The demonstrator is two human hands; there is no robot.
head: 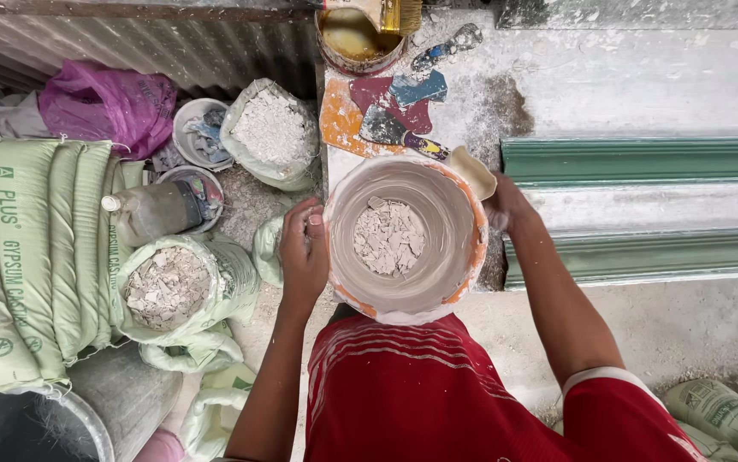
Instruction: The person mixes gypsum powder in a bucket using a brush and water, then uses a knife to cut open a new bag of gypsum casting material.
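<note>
A round bucket (347, 274), coated in dried white plaster with orange showing through, sits in front of me. Broken plaster chips (388, 236) lie at its bottom. My left hand (303, 250) rests against the bucket's left rim, fingers curled on the outer wall. My right hand (506, 204) is at the right rim and grips a cream-coloured scraper blade (472, 170) that pokes over the rim's upper right. I wear a red shirt with white stripes (437, 393).
Open sacks of white plaster rubble (168, 287) (271, 128) and stacked pale green bags (22, 248) stand at left. A tin of yellow liquid with a brush (360, 34) and flexible scrapers (399, 103) lie on the dusty bench. Green moulding (643, 160) runs at right.
</note>
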